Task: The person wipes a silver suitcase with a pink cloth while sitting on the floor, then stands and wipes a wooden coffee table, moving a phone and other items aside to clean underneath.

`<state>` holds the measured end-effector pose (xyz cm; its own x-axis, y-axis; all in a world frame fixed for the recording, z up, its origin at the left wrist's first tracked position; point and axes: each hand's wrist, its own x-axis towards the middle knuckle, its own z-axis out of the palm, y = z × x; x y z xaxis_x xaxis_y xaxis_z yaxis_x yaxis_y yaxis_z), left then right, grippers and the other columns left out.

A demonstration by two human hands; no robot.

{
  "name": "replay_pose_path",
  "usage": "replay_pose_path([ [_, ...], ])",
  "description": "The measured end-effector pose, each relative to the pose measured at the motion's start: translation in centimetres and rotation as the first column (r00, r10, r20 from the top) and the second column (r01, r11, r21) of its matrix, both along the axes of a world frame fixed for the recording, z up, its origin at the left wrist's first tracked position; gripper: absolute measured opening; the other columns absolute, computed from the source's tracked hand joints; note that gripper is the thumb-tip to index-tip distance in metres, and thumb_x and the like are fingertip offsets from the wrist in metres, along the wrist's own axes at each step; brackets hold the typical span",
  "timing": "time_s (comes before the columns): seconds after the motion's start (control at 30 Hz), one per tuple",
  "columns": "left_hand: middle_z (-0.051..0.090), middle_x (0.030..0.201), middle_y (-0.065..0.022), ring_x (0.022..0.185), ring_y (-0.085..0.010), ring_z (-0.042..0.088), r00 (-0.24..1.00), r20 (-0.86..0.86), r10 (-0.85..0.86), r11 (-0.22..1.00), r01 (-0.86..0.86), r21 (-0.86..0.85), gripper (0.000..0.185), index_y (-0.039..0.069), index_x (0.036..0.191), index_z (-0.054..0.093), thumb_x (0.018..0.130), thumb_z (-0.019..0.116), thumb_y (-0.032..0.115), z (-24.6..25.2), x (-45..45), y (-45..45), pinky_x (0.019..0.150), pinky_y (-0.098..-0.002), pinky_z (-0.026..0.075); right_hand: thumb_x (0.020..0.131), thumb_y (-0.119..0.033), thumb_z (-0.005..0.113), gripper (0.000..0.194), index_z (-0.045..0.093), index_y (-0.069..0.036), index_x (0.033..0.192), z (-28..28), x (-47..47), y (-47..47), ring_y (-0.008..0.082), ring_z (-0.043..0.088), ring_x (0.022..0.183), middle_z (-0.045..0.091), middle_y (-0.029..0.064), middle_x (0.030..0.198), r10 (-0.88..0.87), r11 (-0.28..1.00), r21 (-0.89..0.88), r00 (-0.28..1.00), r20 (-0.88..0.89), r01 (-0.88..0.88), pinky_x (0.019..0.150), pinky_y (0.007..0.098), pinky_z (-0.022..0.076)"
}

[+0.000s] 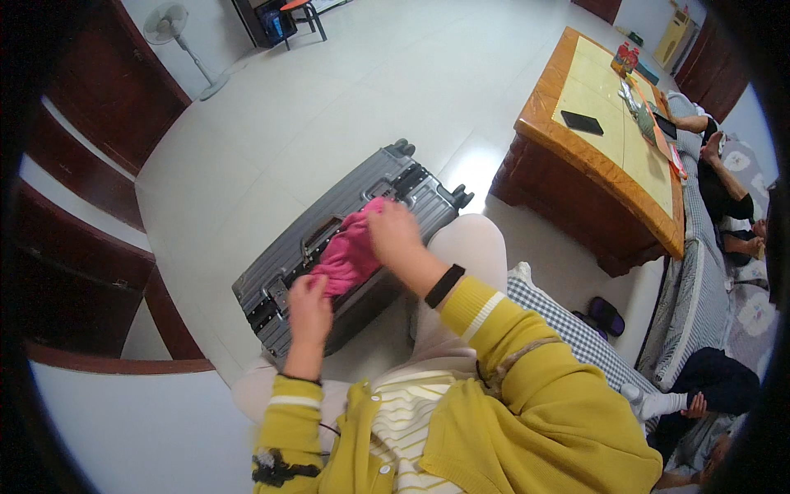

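Observation:
A pink cloth (349, 252) is bunched between my two hands, over the upward-facing side of a grey hard-shell suitcase (327, 200). My left hand (308, 309) pinches the cloth's lower-left end, near one of the suitcase's latches. At its upper-right end my right hand (395, 231) grips the cloth, with a black band on that wrist. The suitcase's carry handle (321, 234) shows just beside the cloth. Two of the wheels (457, 196) are visible at the suitcase's right end. My knees are close to the suitcase.
A wooden table (592, 160) stands to the right, bearing a black phone (582, 122) and red-capped bottles (624, 60). People sit on the sofa (697, 296) beyond it. A checkered bench cover (568, 321) and dark slippers (606, 316) are beside me. A fan (191, 52) stands at the upper left.

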<state>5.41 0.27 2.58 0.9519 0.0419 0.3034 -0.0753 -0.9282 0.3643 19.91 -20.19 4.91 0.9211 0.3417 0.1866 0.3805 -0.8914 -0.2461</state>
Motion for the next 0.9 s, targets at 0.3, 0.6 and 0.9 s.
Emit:
replay_pose_path([
  [0.3,0.063,0.113,-0.0164,0.103,-0.0379,0.059,0.999,-0.050,-0.019,1.000,0.021,0.023,0.018,0.004,0.093,0.072,0.077,0.064,0.001,-2.1,-1.8,0.5,0.093,-0.0446,0.049,0.082,-0.017,0.063,0.020,0.071,-0.014,0.100,-3.8,-4.7,3.9,0.0339,0.064,0.096,0.068,0.0110,0.101,0.342,0.935,-0.076,0.938,-0.049,-0.345,0.079,0.0457,0.0530],
  [0.6,0.064,0.113,-0.0140,0.107,-0.0374,0.059,0.980,-0.069,0.187,0.973,-0.194,-0.125,0.029,0.007,0.103,0.074,0.076,0.064,0.001,-1.1,-5.5,3.9,0.095,-0.0450,0.048,0.072,-0.014,0.066,0.032,0.071,-0.007,0.103,1.7,-0.9,5.9,0.0390,0.067,0.089,0.071,0.0179,0.091,0.443,0.881,0.308,0.853,-0.275,-0.359,0.080,0.0488,0.0544],
  [0.9,0.058,0.120,-0.0187,0.111,-0.0392,0.056,0.992,-0.086,0.093,0.993,-0.086,0.084,0.040,0.008,0.108,0.071,0.069,0.082,0.009,-2.2,-2.5,0.5,0.096,-0.0462,0.048,0.083,-0.011,0.062,0.018,0.067,-0.008,0.099,-4.1,3.3,7.0,0.0374,0.063,0.100,0.067,0.0170,0.104,0.300,0.945,0.023,0.893,0.337,-0.326,0.089,0.0488,0.0492],
])
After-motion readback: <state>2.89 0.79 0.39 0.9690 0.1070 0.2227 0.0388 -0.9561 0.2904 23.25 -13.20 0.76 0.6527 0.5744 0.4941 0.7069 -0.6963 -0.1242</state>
